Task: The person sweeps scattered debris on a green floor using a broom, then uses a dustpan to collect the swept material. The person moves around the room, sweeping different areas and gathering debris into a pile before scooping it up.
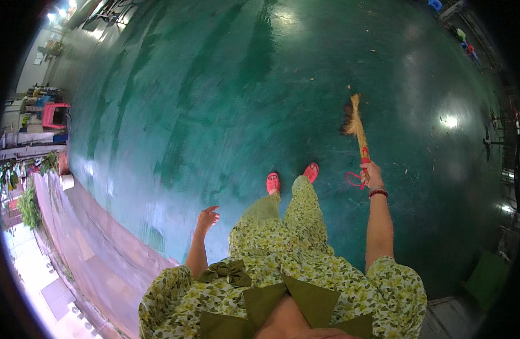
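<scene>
R hand (373, 174) gripping straw broom (355, 121) (red loop dangling), L hand (207, 217) empty, fingers loose, green floor (214, 101)

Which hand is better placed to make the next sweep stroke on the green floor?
Right. The right hand already grips the short straw broom with the red handle, bristles out over the glossy green floor. The left hand hangs open and empty, away from the broom.

A straw hand broom with a red-wrapped handle (357, 127) was held in the right hand (373, 174), ahead of the red-sandalled feet (291, 178) on the glossy green concrete floor (226, 101). The left hand (207, 218) was kept free beside the left leg. A pink plastic stool (55, 114) was set far left.
</scene>
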A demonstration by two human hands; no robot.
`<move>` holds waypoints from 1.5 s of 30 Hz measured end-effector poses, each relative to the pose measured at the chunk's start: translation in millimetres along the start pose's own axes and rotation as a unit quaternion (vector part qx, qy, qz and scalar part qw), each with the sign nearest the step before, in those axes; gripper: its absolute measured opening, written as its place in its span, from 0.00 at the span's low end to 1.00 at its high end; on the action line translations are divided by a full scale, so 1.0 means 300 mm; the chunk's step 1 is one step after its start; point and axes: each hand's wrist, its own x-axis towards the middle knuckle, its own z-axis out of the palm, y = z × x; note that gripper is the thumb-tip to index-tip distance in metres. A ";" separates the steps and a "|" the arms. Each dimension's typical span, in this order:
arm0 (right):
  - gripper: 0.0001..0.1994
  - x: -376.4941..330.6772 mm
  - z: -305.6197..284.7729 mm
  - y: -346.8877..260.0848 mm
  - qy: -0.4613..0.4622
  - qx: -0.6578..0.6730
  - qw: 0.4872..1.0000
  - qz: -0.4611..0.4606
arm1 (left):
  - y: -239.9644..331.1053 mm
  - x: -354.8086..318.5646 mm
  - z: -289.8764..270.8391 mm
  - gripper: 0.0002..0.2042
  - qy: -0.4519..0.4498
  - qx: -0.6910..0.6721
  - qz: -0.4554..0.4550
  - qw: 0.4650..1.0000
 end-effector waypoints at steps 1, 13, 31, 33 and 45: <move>0.14 -0.034 -0.005 -0.051 -0.003 -0.026 1.000 -0.017 | 0.025 0.022 0.003 0.19 0.000 -0.008 -0.004 1.000; 0.08 -0.008 0.354 -0.288 -0.366 0.049 0.926 0.082 | 0.150 0.028 0.306 0.18 -0.033 -0.115 -0.143 0.982; 0.10 0.624 -0.106 -0.576 -0.181 0.221 0.947 0.147 | 0.551 0.040 0.496 0.17 -0.044 0.085 0.013 0.995; 0.09 0.609 -0.225 -0.642 -0.089 0.192 0.970 0.120 | 0.554 0.093 0.503 0.17 -0.064 0.103 0.045 0.992; 0.10 0.165 -0.601 -0.672 0.039 0.071 0.996 -0.030 | 0.998 0.515 0.445 0.19 -0.149 -0.039 -0.028 0.988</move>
